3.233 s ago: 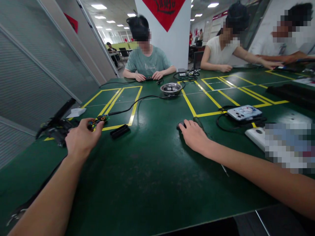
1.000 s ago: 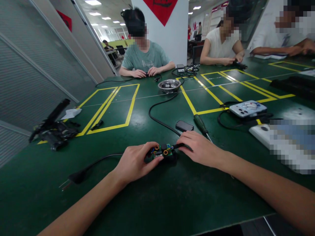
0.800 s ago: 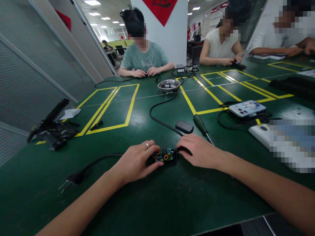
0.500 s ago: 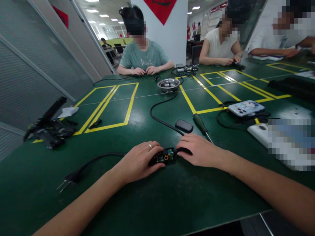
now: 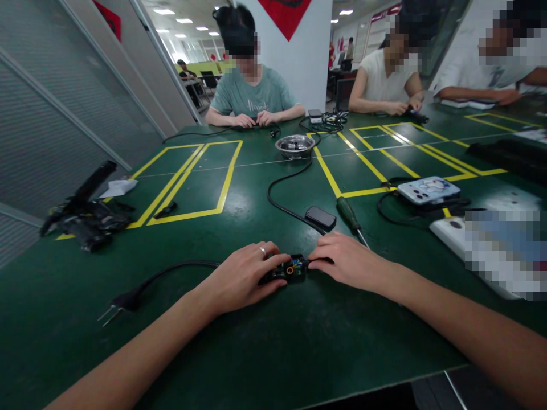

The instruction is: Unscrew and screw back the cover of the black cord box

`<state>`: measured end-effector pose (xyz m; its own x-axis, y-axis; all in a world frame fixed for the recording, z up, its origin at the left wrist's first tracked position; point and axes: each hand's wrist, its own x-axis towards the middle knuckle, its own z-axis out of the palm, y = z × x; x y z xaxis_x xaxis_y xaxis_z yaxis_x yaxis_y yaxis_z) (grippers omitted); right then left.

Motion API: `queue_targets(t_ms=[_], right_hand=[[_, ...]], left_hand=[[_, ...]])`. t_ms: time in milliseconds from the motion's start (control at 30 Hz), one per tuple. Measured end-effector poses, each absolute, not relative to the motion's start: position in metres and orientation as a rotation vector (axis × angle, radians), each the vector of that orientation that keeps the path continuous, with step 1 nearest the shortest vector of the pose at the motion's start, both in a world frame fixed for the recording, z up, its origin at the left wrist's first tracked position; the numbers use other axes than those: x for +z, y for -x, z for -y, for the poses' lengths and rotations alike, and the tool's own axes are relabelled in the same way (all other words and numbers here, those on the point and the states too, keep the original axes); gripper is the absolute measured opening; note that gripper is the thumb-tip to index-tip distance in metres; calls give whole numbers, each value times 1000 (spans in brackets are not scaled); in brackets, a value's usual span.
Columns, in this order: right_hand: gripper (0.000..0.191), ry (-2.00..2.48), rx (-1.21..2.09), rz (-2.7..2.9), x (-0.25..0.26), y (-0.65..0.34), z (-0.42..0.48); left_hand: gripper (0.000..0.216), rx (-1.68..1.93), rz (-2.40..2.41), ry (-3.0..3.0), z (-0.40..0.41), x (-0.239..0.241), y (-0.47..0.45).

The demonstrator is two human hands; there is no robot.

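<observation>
An opened black power adapter (image 5: pixel 296 270) lies on the green table, its circuit parts and coloured wires bare on top. Fingers and thumb of my left hand (image 5: pixel 245 276), which wears a ring, grip its left end from both sides. At its right end my right hand (image 5: pixel 342 257) pinches the black cable (image 5: pixel 294 215) where it enters the housing. From under my left hand a cord runs left to a two-pin plug (image 5: pixel 123 302). Beyond my right hand lie a black cover (image 5: pixel 320 217) and a green-handled screwdriver (image 5: pixel 349 214).
A metal bowl (image 5: pixel 294 146) with small parts stands farther back. A heap of black parts (image 5: pixel 92 219) lies at left, a phone (image 5: pixel 428 189) and a white device (image 5: pixel 450 236) at right. Yellow tape (image 5: pixel 183 217) marks the table. Several people sit opposite, hands on the table.
The cable end by my right hand has moved closer in line with the housing, and my right fingers have shifted slightly. My left hand keeps its grip. The view has tilted slightly.
</observation>
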<state>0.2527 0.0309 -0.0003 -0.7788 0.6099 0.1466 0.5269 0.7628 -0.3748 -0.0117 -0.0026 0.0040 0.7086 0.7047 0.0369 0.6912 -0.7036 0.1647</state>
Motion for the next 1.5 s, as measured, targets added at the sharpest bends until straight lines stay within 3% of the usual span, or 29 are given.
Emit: queue_targets(t_ms=[267,433,600,967,1133,1367,1500], right_hand=[[28,928,396,2691,1,-251,-27],[28,910,483,2692,1,-253,-30],[29,882,528,2684,2,-254,-33],[27,907,565,2603,-4,-249,-28],[37,949,557,2540,2,-250,-31],[56,1222,158,2490,-6,-271,-65],[52,1260,26,2613,-13,-277,-72]], left_hand=[[42,185,-1152,-2733,2,0,6],[55,218,-1212,-2540,1,12,17],[28,58,-1325,-2253,-9,29,45],[30,39,-1252,-2192,-10,26,40],[30,53,-1227,-2180,-12,26,41],[33,23,-1274,-2131,-13,21,45],[32,19,-1274,-2127,-12,21,46]])
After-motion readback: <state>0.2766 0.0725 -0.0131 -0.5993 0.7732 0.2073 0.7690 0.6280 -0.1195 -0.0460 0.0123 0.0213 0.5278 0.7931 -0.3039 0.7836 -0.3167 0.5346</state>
